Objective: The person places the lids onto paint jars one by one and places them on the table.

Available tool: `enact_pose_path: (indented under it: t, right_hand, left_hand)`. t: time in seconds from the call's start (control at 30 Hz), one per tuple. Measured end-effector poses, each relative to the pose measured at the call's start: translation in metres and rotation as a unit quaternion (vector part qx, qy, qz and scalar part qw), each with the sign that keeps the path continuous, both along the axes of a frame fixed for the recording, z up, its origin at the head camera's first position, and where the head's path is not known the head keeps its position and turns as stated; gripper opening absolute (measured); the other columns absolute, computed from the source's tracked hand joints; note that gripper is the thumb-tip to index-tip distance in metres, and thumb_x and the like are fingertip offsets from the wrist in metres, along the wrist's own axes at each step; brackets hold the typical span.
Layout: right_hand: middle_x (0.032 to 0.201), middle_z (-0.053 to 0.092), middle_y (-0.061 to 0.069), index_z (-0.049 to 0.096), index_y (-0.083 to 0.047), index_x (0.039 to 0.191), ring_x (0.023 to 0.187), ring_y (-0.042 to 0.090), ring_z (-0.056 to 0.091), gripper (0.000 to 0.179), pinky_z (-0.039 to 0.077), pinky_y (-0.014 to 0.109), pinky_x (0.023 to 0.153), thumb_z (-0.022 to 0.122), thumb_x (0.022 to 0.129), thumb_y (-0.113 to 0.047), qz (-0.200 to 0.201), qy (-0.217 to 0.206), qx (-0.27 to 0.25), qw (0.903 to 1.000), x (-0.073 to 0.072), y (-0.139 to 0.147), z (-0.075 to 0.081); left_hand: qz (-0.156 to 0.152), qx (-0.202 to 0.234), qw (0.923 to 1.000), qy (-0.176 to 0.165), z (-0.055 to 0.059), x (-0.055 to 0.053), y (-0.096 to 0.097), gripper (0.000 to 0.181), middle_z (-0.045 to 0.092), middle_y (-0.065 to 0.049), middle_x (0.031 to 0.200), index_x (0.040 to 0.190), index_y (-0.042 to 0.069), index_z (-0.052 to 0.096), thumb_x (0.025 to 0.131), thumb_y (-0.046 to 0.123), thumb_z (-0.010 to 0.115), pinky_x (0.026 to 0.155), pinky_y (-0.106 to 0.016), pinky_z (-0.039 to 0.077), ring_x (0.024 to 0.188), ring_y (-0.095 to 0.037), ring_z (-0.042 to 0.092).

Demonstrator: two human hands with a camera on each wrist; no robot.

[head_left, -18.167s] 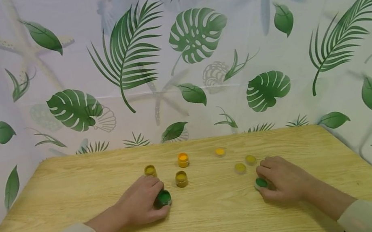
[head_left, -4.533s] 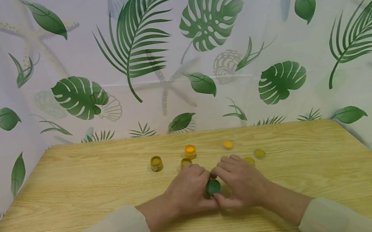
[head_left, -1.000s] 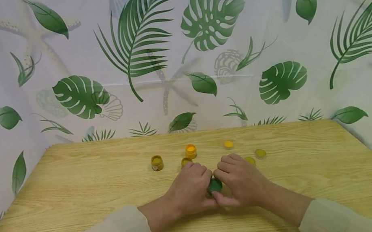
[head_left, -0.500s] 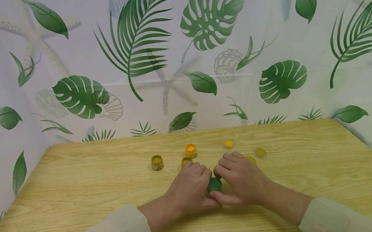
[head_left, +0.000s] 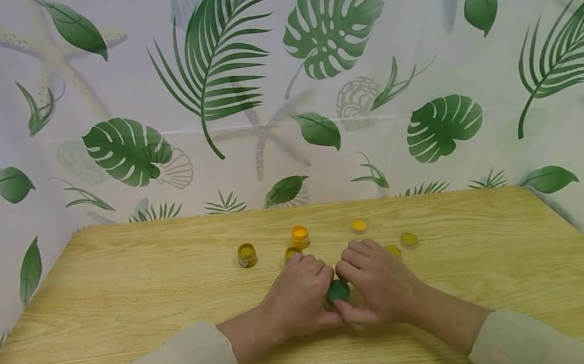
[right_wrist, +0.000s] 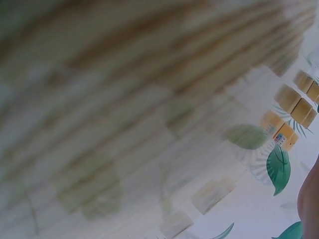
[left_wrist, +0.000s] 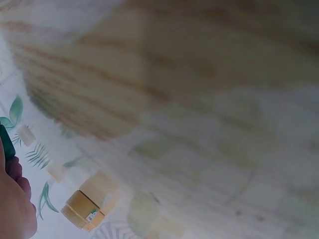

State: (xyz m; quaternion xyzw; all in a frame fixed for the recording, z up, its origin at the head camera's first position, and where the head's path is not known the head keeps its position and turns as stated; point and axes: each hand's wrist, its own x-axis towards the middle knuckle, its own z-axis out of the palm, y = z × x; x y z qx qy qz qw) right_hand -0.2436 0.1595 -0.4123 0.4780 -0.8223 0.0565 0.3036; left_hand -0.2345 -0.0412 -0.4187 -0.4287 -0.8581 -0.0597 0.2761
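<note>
Both hands meet at the middle of the table around a small green paint jar (head_left: 338,291), whose round green top shows between them. My left hand (head_left: 301,296) grips the jar from its left side; the left wrist view catches a dark green edge of the jar (left_wrist: 7,144) above the fingers. From the right, my right hand (head_left: 378,283) pinches the green lid at the top, its thumb along the near edge. The fingers hide most of the jar's side. Just beyond the left knuckles stands an open ochre jar (head_left: 293,252), partly covered.
Farther back on the wooden table (head_left: 141,284) stand another open ochre jar (head_left: 247,255) and an open orange jar (head_left: 300,236). Lids lie at the right: a yellow-orange one (head_left: 359,226), an ochre one (head_left: 409,240) and a second ochre one (head_left: 393,251) behind the right hand.
Earlier the hands were apart, the left with the open green jar, the right with its lid. They have come together, lid over jar. Over the last second only the right hand shifts slightly.
</note>
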Motion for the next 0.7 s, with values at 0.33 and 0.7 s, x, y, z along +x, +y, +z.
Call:
enact_pose_path:
  t: [0.33, 0.7]
  right_hand:
    - [0.066, 0.044, -0.005, 0.053, -0.014, 0.072, 0.066, 0.015, 0.041, 0.043, 0.035, 0.031, 0.068, 0.040, 0.091, -0.051, 0.002, 0.034, 0.000, 0.9994, -0.0011, -0.0011, -0.0021]
    - [0.058, 0.039, -0.008, 0.049, -0.018, 0.063, 0.058, 0.012, 0.038, 0.057, 0.032, 0.030, 0.064, 0.034, 0.098, -0.060, -0.002, 0.052, -0.007, 0.9986, -0.0002, -0.0012, -0.0013]
  left_hand:
    - [-0.010, -0.002, 0.9998, -0.018, 0.0009, 0.0021, 0.0005, 0.040, 0.053, 0.008, 0.072, 0.078, 0.018, 0.060, 0.078, 0.056, 0.072, 0.077, -0.028, 0.041, 0.067, -0.008, 0.045]
    - [-0.010, -0.016, 0.9992, -0.034, 0.0011, 0.0029, 0.0006, 0.042, 0.055, 0.008, 0.073, 0.079, 0.018, 0.060, 0.078, 0.058, 0.072, 0.078, -0.028, 0.042, 0.069, -0.008, 0.047]
